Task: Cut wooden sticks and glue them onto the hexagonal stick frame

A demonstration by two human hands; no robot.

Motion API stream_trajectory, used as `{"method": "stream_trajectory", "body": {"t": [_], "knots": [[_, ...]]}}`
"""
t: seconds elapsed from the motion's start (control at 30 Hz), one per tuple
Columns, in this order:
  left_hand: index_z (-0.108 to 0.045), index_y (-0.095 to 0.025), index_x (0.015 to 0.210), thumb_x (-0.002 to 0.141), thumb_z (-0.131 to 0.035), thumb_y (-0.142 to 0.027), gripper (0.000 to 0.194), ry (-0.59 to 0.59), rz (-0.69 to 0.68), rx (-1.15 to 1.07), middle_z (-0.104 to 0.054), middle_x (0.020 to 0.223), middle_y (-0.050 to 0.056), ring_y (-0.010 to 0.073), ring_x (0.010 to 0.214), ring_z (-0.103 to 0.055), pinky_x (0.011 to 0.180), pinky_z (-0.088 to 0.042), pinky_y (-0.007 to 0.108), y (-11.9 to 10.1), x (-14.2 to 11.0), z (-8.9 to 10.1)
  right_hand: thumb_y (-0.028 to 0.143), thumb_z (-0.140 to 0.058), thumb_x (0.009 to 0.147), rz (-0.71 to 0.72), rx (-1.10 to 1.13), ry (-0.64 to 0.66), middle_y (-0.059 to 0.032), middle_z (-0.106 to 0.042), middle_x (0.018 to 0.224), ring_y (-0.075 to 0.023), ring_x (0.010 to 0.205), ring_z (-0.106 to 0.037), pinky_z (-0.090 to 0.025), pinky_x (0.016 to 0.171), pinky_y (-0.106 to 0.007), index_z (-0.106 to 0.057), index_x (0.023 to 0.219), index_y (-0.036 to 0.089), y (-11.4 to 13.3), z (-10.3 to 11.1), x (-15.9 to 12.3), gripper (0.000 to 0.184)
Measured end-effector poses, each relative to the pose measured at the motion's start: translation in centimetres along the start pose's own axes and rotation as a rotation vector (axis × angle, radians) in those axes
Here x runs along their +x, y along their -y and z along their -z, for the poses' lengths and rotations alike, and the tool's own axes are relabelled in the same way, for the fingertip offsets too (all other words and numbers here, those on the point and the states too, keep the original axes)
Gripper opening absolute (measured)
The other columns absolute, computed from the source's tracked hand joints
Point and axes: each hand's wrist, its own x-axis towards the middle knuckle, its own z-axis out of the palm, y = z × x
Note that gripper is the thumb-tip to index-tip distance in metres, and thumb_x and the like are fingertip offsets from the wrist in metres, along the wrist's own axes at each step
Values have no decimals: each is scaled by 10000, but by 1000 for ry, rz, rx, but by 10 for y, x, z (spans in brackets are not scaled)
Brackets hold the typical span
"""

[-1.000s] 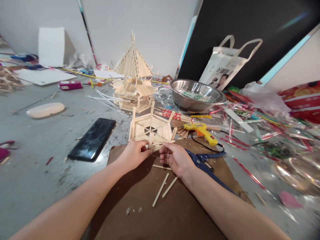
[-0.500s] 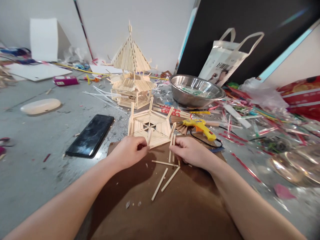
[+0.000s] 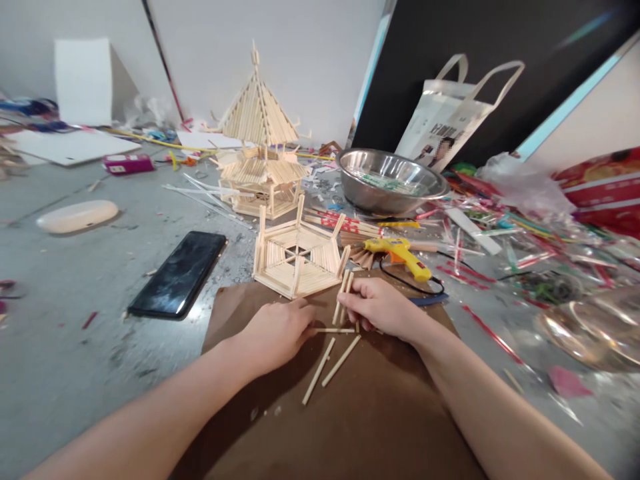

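Sticks in hand (image 3: 344, 298): two, pinched side by side between the thumb and fingers of the right grip (image 3: 377, 310).
Loose sticks (image 3: 319, 371): three longer ones on the brown sheet (image 3: 400, 420); one lies crosswise between the grips, two slant nearer the wearer.
Left grip (image 3: 277, 330): fingers bent down at the left end of the crosswise stick; cannot tell whether they close on it.
Frame (image 3: 323, 262): one, six-sided, just beyond the left grip, with neither grip on it; at least five posts rise from it.
Tower (image 3: 260, 117): one, built of sticks with a pointed roof, well beyond the left grip, behind the frame.
Bowl (image 3: 383, 202): one, steel, well beyond the right grip; green and pale pieces (image 3: 393, 184) inside, too small to count.
Bag (image 3: 433, 120): one, white, two handles, behind the bowl; contents hidden.
Glue gun (image 3: 403, 252): one, yellow, lying just beyond the right grip.
Phone (image 3: 179, 275): one, black, flat, to the left of the left grip.
Change: half a second ago the left grip was at the frame's near post; it has drawn back to the crosswise stick. The right grip, with the same two sticks, has barely moved.
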Motion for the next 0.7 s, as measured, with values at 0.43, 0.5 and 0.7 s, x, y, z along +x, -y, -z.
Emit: {"method": "stream_trajectory", "body": {"t": [0.43,0.5,0.7], "knots": [[-522,-187,732,787,-326,-343,256,-4,35,9,-581,729,33,178,651,-554,542,-384,268,5,-5,7,348,-505,687,-64,674,-70,56,-486,465,-35,314,-393,-322,299,-151,-462,606,151,-6,-15,3,218],[-530,-180,699,774,-345,-392,291,-61,58,-32,-580,702,29,160,637,-543,543,-369,253,3,-6,12,343,-525,674,-71,788,-81,58,-479,445,-40,314,-388,-328,290,-155,-476,615,151,-5,-19,5,207],[-538,-164,769,742,-414,-407,274,-275,154,-310,-577,682,8,98,561,-484,506,-329,203,-1,-3,17,305,-578,646,-85,854,-73,54,-475,380,-53,322,-408,-359,307,-156,-523,682,143,1,-30,5,174]]}}
